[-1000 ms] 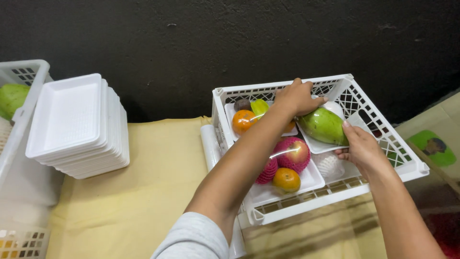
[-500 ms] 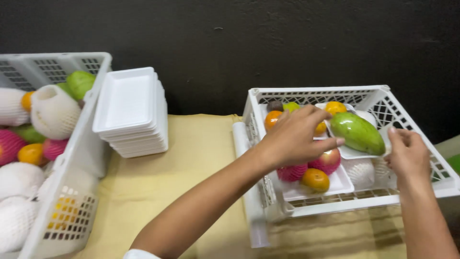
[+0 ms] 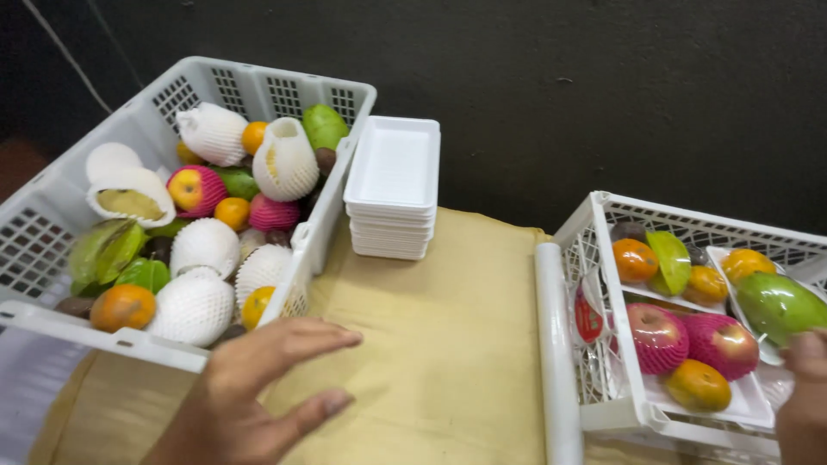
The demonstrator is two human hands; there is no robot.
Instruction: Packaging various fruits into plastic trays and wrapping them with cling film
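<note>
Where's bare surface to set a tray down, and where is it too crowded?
The yellow cloth is bare between the left crate, the stack of white trays and the white roll beside the right crate. The left hand covers its near-left part. Both crates are packed with fruit.

right hand (image 3: 805, 405) blurred, cut off at frame edge; right crate (image 3: 603, 413) cropped at right

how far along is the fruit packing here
Done: filled trays of fruit sit in the right crate. In hand: nothing; the left hand hovers open over the yellow cloth, the right hand is at the right crate's edge. Left: loose fruit fills the left crate, and empty trays remain stacked.
</note>
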